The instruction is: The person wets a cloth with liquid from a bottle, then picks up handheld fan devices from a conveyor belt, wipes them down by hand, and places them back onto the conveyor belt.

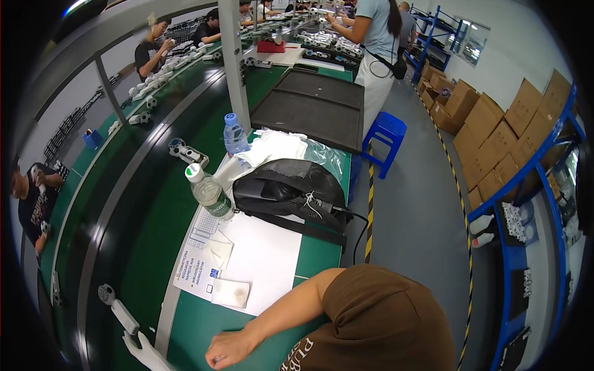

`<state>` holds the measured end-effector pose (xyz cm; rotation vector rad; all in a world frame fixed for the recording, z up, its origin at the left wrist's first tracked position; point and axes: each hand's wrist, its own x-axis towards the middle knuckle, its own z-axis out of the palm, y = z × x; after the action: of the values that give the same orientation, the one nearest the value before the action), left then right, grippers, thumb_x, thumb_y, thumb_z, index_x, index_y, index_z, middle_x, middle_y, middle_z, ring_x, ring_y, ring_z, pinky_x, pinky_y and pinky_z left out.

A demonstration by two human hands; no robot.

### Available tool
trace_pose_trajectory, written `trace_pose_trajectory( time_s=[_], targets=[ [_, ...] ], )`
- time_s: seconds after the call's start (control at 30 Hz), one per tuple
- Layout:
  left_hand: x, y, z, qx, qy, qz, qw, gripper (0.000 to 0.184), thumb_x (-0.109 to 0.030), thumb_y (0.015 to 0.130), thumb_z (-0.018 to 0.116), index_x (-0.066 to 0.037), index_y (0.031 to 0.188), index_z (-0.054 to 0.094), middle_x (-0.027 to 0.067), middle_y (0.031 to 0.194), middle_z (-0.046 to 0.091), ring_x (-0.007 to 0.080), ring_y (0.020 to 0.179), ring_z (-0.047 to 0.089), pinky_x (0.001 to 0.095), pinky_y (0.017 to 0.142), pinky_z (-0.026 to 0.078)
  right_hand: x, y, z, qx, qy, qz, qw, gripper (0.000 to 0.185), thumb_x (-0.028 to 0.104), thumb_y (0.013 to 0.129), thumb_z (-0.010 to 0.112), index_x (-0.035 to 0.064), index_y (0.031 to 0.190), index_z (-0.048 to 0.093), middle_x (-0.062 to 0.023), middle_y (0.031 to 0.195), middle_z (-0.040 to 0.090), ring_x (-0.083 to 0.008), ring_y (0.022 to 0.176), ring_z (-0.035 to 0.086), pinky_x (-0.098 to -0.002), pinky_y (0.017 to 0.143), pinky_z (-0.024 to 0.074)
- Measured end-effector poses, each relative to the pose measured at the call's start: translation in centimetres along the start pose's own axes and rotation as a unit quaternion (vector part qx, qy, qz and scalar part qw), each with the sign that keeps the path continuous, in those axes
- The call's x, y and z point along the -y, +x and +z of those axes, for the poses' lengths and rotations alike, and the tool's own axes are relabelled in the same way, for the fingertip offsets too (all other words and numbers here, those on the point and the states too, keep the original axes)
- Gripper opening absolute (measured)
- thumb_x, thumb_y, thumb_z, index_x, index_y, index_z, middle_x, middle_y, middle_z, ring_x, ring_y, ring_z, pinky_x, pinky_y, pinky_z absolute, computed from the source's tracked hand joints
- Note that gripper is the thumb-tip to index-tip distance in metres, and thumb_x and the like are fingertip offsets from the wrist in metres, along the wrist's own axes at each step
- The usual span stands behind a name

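At the bottom edge, my left hand (147,353) wears a white glove, with its fingers apart. Its fingertips are close to the lower end of a white handheld device (125,316) on the dark green belt; contact is unclear. My right hand (229,349) is bare and rests on the green table (193,321), its fingers curled in. What they hold, if anything, is too small to tell. Beyond it, a folded off-white cloth (231,293) lies on a printed white sheet (266,260).
A clear bottle (211,195), a blue-capped bottle (235,137) and a black mesh bag (291,190) stand behind the sheet. Farther back are black trays (309,105), a blue stool (385,139) and a standing person. Other people sit across the belt. Cartons (495,142) line the right wall.
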<state>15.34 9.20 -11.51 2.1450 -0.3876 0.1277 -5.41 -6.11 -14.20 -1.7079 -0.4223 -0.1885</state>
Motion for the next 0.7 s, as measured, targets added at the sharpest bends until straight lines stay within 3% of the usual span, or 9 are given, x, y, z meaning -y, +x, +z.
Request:
trace_pose_trajectory(
  time_s=[0.13, 0.23, 0.47, 0.7],
  targets=[
    [-4.7, -6.7, 0.1, 0.011, -0.203, -0.077, 0.976, 0.048, -0.020, 0.098, 0.045, 0.005, 0.138, 0.038, 0.0197, 0.138, 0.042, 0.0279, 0.131, 0.040, 0.0374, 0.109, 0.033, 0.3, -0.1, -0.3, 0.012, -0.023, 0.004, 1.000, 0.015, 0.018, 0.084, 0.059, 0.0039, 0.082, 0.063, -0.0103, 0.070, 0.065, -0.0284, 0.065, 0.062, -0.0379, 0.060, 0.0488],
    [-2.1, -7.8, 1.2, 0.054, -0.300, -0.110, 0.946, 0.046, -0.018, 0.100, 0.043, 0.008, 0.137, 0.036, 0.0214, 0.138, 0.041, 0.0288, 0.131, 0.040, 0.0373, 0.109, 0.035, 0.5, -0.3, -0.5, 0.020, -0.032, 0.002, 0.999, 0.015, 0.018, 0.086, 0.057, 0.0039, 0.084, 0.062, -0.0095, 0.069, 0.065, -0.0277, 0.063, 0.062, -0.0375, 0.060, 0.0483],
    [0.4, -7.9, 0.5, 0.053, -0.403, -0.102, 0.908, 0.047, -0.016, 0.100, 0.043, 0.014, 0.135, 0.033, 0.0236, 0.138, 0.038, 0.0294, 0.132, 0.039, 0.0363, 0.113, 0.032, 0.9, -0.3, -1.0, 0.051, -0.003, 0.039, 0.998, 0.014, 0.016, 0.090, 0.054, 0.0030, 0.092, 0.061, -0.0104, 0.070, 0.064, -0.0257, 0.062, 0.062, -0.0367, 0.059, 0.0480],
    [0.4, -7.9, 0.3, 0.043, -0.436, -0.104, 0.893, 0.047, -0.017, 0.100, 0.043, 0.014, 0.134, 0.035, 0.0230, 0.137, 0.039, 0.0294, 0.130, 0.040, 0.0361, 0.112, 0.033, 0.5, -0.3, -0.7, 0.017, -0.001, -0.004, 1.000, 0.014, 0.016, 0.090, 0.056, 0.0031, 0.093, 0.061, -0.0101, 0.067, 0.062, -0.0262, 0.059, 0.060, -0.0366, 0.057, 0.0463]
  ],
)
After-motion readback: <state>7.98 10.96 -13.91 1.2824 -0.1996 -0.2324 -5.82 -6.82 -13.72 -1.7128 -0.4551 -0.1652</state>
